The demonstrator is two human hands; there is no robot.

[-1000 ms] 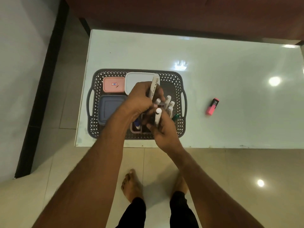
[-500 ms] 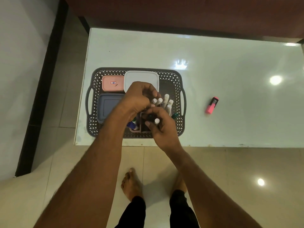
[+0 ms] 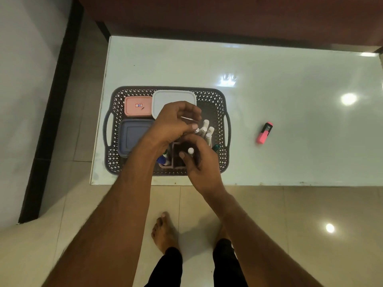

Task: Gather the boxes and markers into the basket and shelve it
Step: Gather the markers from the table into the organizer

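Small sticker reading "18" on the pink box (image 3: 138, 106).

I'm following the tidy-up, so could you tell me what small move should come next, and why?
Probably lower the white-capped marker, held by the right hand, into the holder inside the basket. Then fetch the pink highlighter, which lies out on the table.

Basket (image 3: 220, 96): perforated dark plastic, matt. Inside it, the pink box (image 3: 137, 106), white box (image 3: 172, 98) and blue box (image 3: 132, 133): smooth plastic lids. Right of basket, pink highlighter (image 3: 264, 133): smooth plastic. Table (image 3: 290, 90) beneath basket: glossy, reflective.
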